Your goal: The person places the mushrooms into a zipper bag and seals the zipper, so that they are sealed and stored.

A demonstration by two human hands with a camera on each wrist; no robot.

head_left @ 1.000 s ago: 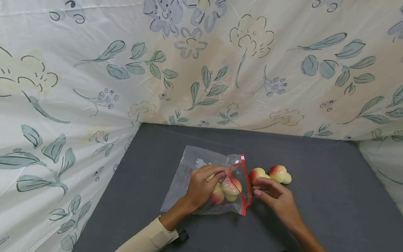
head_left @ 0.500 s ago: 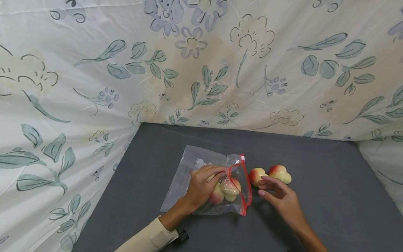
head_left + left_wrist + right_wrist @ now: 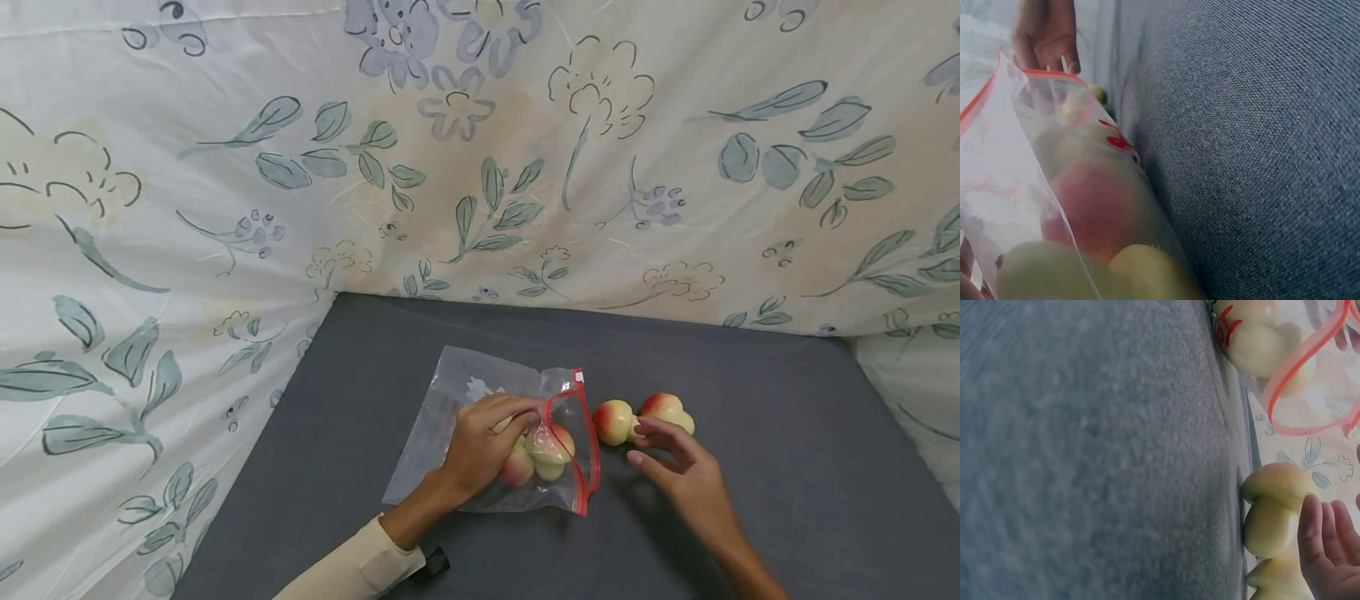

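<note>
The upper film of a clear plastic bag [image 3: 450, 392] is pinched between the thumb and fingers of the left grip [image 3: 477, 440], just behind the mouth. The bag is laid flat beneath that grip, its closed end stretching out to the left, its mouth gaping to the right. The mouth is edged by a red zip strip [image 3: 592, 450], with a white slider [image 3: 578, 377] at its far end. Lettering in red [image 3: 1117, 141] is printed on the film, which is wrinkled and glossy near the pinch. Smooth, mushroom-like pieces [image 3: 516, 465] are enclosed just right of the left grip; their pale yellow is blushed with red, and some are partly covered by the fingers.

Nothing is held by the right grip [image 3: 682, 471]: its fingers are spread from the thumb and loosely bent. Just beyond its fingertips, a loose near piece [image 3: 614, 422] is laid beside the bag's mouth; whether it is touched cannot be told. A second loose piece [image 3: 666, 411], likewise yellow with a red-flushed cap, is set behind the right grip's fingers. Everything is borne by a dark grey surface [image 3: 360, 417], enclosed farther out by floral cloth [image 3: 480, 192]. Behind the left grip, the forearm is covered by a cream sleeve [image 3: 352, 562].
</note>
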